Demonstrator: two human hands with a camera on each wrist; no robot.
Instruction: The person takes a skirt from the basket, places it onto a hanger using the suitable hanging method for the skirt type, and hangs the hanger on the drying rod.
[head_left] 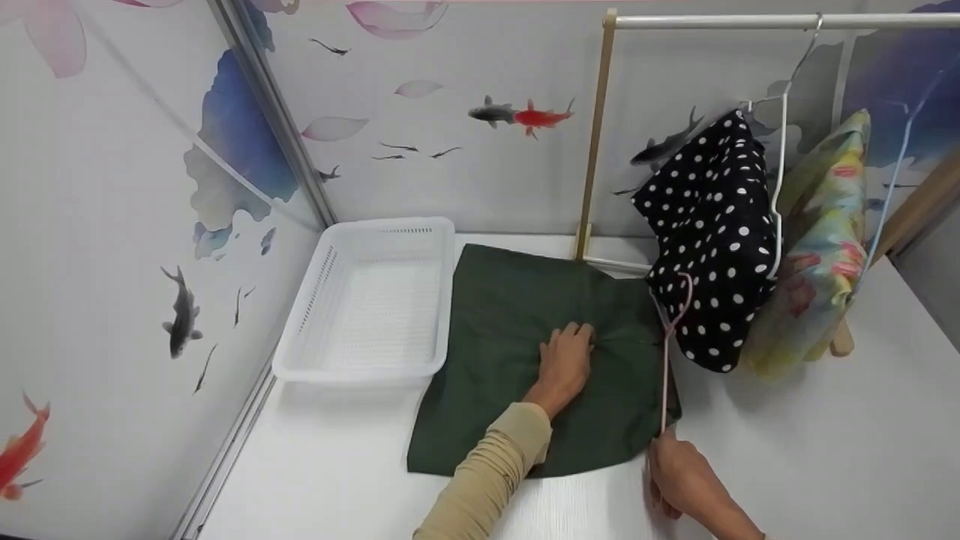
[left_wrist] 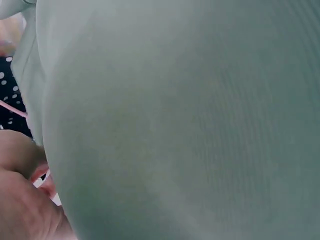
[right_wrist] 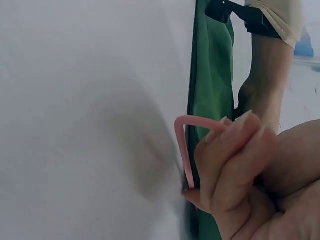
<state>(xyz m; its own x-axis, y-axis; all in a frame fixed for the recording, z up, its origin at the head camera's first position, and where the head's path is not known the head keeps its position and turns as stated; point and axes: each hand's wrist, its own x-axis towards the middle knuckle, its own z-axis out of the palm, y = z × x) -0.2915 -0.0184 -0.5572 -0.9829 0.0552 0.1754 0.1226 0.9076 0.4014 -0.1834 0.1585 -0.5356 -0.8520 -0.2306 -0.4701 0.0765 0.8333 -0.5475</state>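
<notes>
A dark green garment [head_left: 495,322] lies spread on the white table, creased around my left hand [head_left: 566,367]. That hand's bent fingers grip the cloth near its middle; the fingertips are partly hidden. My right hand [head_left: 686,476] holds a pink hanger [head_left: 666,375] by its near end, beside the garment's right edge. In the right wrist view, thumb and fingers close round the bent pink wire [right_wrist: 182,150], with green cloth [right_wrist: 215,75] just behind. Pale green fabric [left_wrist: 175,120] fills most of the left wrist view. Part of the hanger is hidden at the garment's edge.
A white plastic basket [head_left: 360,300] stands left of the garment. Behind, a rack with a white rail [head_left: 712,22] and wooden post [head_left: 598,135] carries a black polka-dot cloth [head_left: 720,247] and a floral cloth [head_left: 832,255] on hangers. Printed panels enclose the table's left and back.
</notes>
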